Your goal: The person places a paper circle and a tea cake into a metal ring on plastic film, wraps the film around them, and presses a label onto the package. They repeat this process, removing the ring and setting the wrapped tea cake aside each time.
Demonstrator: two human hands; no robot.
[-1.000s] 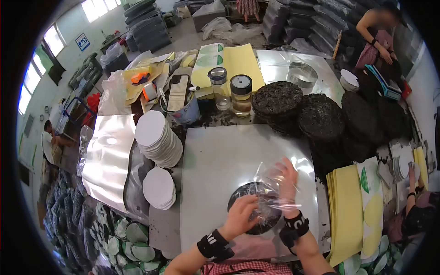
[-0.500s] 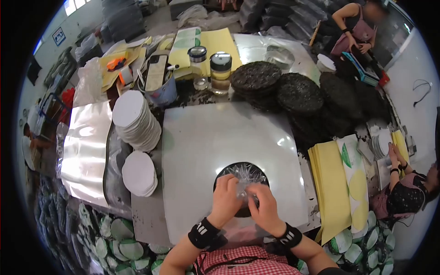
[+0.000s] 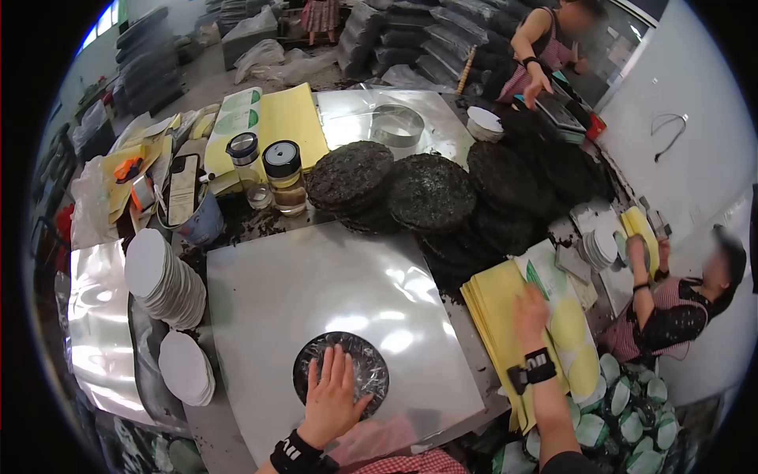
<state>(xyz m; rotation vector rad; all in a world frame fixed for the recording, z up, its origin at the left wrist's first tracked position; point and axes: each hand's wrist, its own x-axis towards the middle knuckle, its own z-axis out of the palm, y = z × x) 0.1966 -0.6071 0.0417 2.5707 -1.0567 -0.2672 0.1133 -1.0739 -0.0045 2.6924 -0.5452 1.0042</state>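
My left hand (image 3: 333, 403) lies flat, fingers spread, over a round dark cake (image 3: 371, 371) wrapped in crinkled clear plastic. The cake rests near the front of a shiny metal sheet (image 3: 268, 292). Off to the right, my right hand (image 3: 531, 312) is stretched out over a stack of yellow paper (image 3: 493, 316). Its fingertips reach the border between that stack and a white printed sheet (image 3: 564, 316) with green and yellow marks. Nothing shows in its grasp.
Dark round cakes (image 3: 430, 189) are piled behind the metal sheet. Stacks of white paper discs (image 3: 162, 276) stand on the left. Two lidded jars (image 3: 284, 178) and a bucket (image 3: 197, 225) holding a phone (image 3: 184, 189) sit behind. Co-workers (image 3: 667, 308) stand at the right and far right.
Both hands were gathering the clear plastic over the cake. Now the plastic lies flattened under my left hand, and my right hand has moved right to the papers. The view has shifted right.
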